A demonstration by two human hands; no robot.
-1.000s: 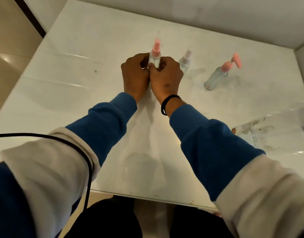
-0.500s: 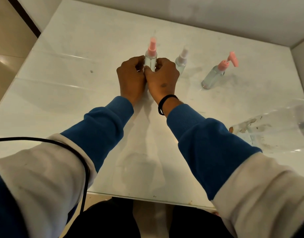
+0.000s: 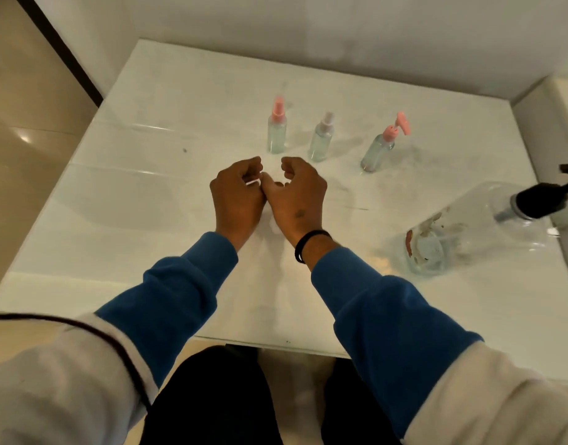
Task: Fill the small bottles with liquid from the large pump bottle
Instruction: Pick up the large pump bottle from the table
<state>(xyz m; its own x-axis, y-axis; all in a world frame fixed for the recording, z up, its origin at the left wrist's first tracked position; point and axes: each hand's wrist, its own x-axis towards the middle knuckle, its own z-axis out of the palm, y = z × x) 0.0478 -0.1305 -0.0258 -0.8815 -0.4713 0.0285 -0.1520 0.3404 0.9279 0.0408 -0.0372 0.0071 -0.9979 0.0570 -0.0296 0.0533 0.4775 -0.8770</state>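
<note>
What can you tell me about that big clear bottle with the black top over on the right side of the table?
The large pump bottle looks like clear plastic, with a black pump head at its neck whose spout runs out past the right edge of the picture. It stands on the white table near its right edge, apart from the three small bottles, and appears tilted only through the wide lens. Torn label scraps, brownish and white, cling to its lower wall. How much liquid it holds cannot be told. Neither hand touches it.

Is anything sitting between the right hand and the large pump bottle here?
Nothing visible. The right hand hangs empty over bare white table; the large pump bottle stands off to its right, and the three small bottles all stand farther back, off that line.
</note>
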